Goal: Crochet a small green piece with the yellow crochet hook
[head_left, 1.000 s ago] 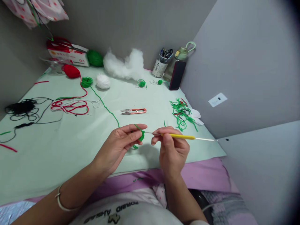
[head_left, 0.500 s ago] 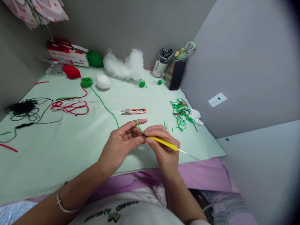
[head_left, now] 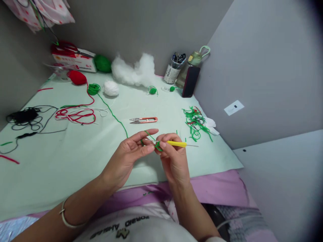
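My right hand (head_left: 175, 156) is closed on a crochet hook (head_left: 176, 144) with a yellow handle, its metal tip pointing left. A small loop of green yarn (head_left: 158, 146) sits at the hook, by my right thumb and fingertips. My left hand (head_left: 128, 151) has the working strand wrapped over its raised index finger and round its other fingers, the thumb reaching toward the loop. From there the strand runs back to a small green yarn bundle (head_left: 94, 89). Thread snips (head_left: 143, 120) with orange handles lie just beyond my hands.
At the left lie black yarn (head_left: 25, 116), loose red yarn (head_left: 75, 115) and a red ball (head_left: 77, 77). White stuffing (head_left: 133, 70) and a white ball (head_left: 111, 88) stand at the back. A phone (head_left: 191, 81) leans on a bottle (head_left: 182, 76); green scraps (head_left: 195, 122) lie at the right.
My right hand has turned and the hook now lies closer to level. The green loop has come into view between the hands, and my left thumb has lifted away from the right fingertips.
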`<act>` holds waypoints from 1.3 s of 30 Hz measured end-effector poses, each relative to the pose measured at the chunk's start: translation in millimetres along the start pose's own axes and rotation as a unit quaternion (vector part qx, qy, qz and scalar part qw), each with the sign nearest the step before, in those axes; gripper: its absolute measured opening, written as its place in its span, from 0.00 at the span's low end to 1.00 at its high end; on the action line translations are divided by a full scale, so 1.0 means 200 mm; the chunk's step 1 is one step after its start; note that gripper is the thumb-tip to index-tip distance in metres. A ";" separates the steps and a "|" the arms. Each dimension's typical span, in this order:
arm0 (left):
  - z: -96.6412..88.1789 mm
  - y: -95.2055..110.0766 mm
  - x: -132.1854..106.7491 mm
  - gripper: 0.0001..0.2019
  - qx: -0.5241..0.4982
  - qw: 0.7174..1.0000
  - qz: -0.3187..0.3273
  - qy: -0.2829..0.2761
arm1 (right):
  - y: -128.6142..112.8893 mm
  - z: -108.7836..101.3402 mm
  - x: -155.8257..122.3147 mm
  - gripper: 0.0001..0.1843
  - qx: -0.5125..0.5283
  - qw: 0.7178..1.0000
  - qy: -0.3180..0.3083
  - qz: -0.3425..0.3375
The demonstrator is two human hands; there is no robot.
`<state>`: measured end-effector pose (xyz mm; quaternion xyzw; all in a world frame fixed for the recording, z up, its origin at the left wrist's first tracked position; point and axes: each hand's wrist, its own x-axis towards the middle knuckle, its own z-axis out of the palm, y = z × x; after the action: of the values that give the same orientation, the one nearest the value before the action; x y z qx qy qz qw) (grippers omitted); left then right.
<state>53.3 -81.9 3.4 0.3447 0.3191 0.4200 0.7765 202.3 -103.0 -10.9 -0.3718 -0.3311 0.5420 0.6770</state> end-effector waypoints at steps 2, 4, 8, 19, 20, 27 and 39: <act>0.00 0.00 -0.01 0.16 -0.001 1.000 0.004 -0.008 | 0.00 0.01 0.00 0.12 0.008 1.000 0.003 0.009; 0.00 0.00 -0.01 0.16 -0.001 1.000 0.015 -0.015 | -0.01 0.01 0.00 0.14 0.012 1.000 0.004 0.020; 0.01 0.01 -0.02 0.14 0.009 0.999 0.033 -0.025 | -0.03 0.02 0.00 0.16 0.047 0.997 0.018 0.052; 0.03 0.04 -0.05 0.13 -0.043 0.998 0.048 -0.027 | -0.04 0.03 0.01 0.17 0.037 0.998 0.038 0.034; 0.03 0.04 -0.05 0.13 -0.046 0.997 0.049 -0.026 | -0.04 0.03 0.01 0.16 0.030 0.998 0.037 0.030; 0.09 0.10 -0.02 0.13 -0.152 0.987 0.041 0.043 | -0.04 0.09 0.01 0.16 -0.004 0.999 0.040 -0.006; 0.04 0.09 -0.02 0.08 -0.081 0.993 0.082 0.012 | -0.01 0.13 -0.01 0.08 -0.069 0.993 0.013 -0.091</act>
<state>49.8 -81.2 22.5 0.3006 0.2643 0.5112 0.7606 181.3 -101.2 4.6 -0.3926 -0.3913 0.4491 0.7008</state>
